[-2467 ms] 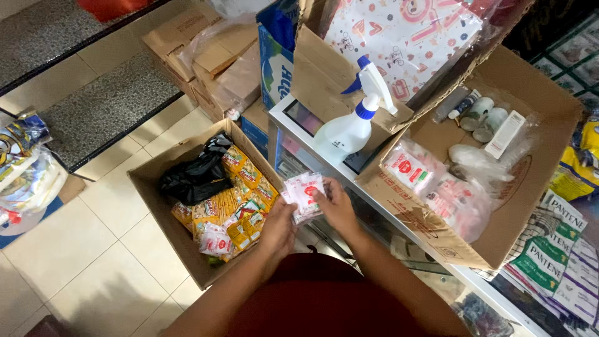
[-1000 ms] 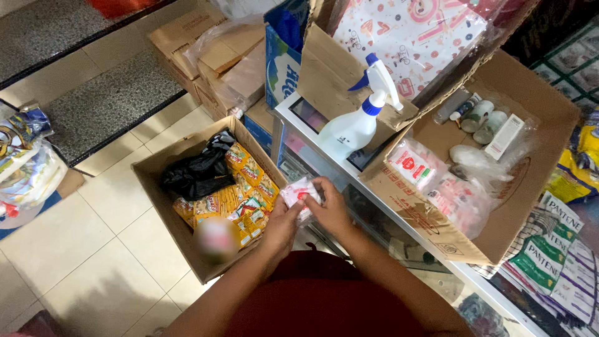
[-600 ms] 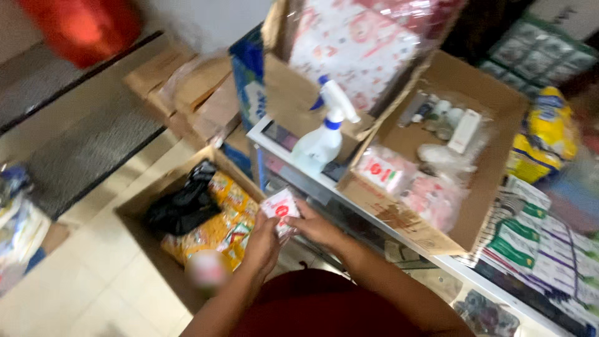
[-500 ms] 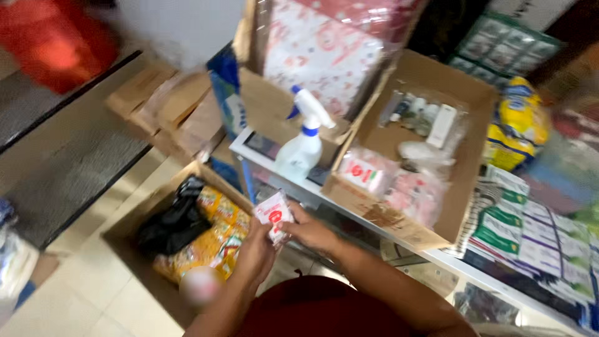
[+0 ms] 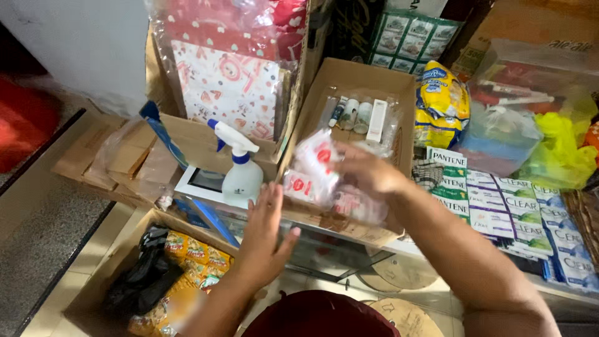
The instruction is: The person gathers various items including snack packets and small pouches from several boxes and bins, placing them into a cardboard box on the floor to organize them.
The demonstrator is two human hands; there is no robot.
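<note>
Fingers of the right hand (image 5: 368,171) pinch a white packet with red print (image 5: 317,157) over the open cardboard box (image 5: 349,81). The left hand (image 5: 265,234) hangs open, empty, near the spray bottle (image 5: 240,171).

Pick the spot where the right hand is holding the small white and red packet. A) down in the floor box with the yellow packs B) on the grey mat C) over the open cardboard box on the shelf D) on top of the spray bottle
C: the right hand holds the white and red packet above the open cardboard box on the shelf, while the left hand hangs open and empty, below the spray bottle.
</note>
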